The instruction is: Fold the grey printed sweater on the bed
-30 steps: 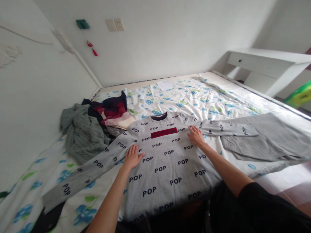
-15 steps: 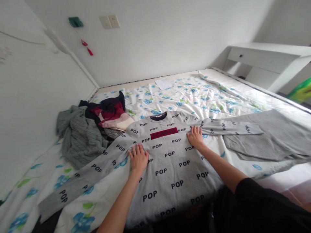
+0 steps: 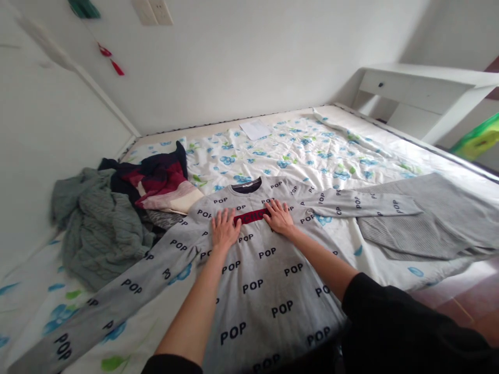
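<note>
A grey long-sleeved sweatshirt (image 3: 253, 270) printed with "POP" lies front up on the bed, its neck away from me and both sleeves spread out. Across its chest runs a dark red patch with lettering, partly covered by my fingers. My left hand (image 3: 225, 228) rests flat on the chest at the patch's left end, fingers apart. Near the patch's right end, my right hand (image 3: 279, 218) also lies flat with spread fingers. Neither hand holds anything. The lower hem is hidden in shadow close to my body.
Left of the sweatshirt lie a crumpled grey-green cable-knit sweater (image 3: 105, 228) and a navy, red and cream garment (image 3: 163, 182). A grey ribbed garment (image 3: 436, 218) sits under the right sleeve. White paper (image 3: 255, 130) lies farther back on the flowered sheet (image 3: 304, 150). A white desk (image 3: 421, 93) stands behind right.
Both hands have moved up the sweatshirt and closer together onto the chest patch, the right one shifting left. The view has turned slightly.
</note>
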The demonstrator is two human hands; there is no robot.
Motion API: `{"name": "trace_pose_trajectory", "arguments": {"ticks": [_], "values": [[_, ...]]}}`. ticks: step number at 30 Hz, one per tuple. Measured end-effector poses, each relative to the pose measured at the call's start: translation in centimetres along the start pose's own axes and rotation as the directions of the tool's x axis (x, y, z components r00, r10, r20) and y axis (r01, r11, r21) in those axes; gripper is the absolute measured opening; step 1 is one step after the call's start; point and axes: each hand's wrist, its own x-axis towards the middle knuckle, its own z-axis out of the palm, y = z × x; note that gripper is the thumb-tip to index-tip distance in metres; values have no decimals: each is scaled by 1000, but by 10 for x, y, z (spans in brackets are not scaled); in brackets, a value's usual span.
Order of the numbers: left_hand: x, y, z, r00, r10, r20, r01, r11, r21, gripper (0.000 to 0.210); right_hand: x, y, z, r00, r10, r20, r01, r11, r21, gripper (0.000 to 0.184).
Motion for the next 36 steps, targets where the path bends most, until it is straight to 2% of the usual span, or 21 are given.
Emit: {"name": "trace_pose_trajectory", "arguments": {"ticks": [2,4,8,10,12,14,18,23,26,31,34,35,36], "values": [[13,-24,-5,998,-57,-13,57,998,23,73,15,19,-8,1000,10,5,-10,1000,-19,78],[22,-54,-12,996,-91,-21,92,995,41,75,26,53,-21,997,76,-9,-77,996,-36,80],[27,-113,-28,989,-139,-57,143,986,80,81,31,144,-48,965,255,-59,-257,966,-37,86],[27,-133,-34,988,-146,-40,150,984,98,84,24,188,-60,939,333,-81,-337,941,-38,88],[28,-145,-38,991,-133,-5,133,985,106,85,14,223,-70,923,377,-80,-382,923,-54,87],[29,-150,-40,991,-130,18,127,987,102,85,1,246,-78,914,403,-55,-406,911,-69,85],[20,-154,-47,994,-103,42,99,990,100,83,-29,262,-93,902,431,-25,-431,899,-79,82],[-26,-165,-64,987,-134,84,120,980,157,81,-72,269,-115,920,385,-72,-392,904,-170,77],[-66,-172,-74,980,-179,87,162,971,176,81,-108,290,-132,895,429,-124,-445,878,-174,73],[-130,-187,-91,950,-293,105,269,942,200,79,-182,351,-157,785,586,-200,-602,798,-26,75],[-153,-197,-103,911,-381,158,338,909,244,77,-223,376,-169,720,656,-229,-661,748,64,74],[-158,-199,-106,890,-421,176,370,892,262,76,-234,380,-173,677,689,-260,-686,718,118,75],[-162,-200,-110,866,-462,190,403,871,281,76,-244,382,-176,611,730,-305,-711,676,194,76]]}}
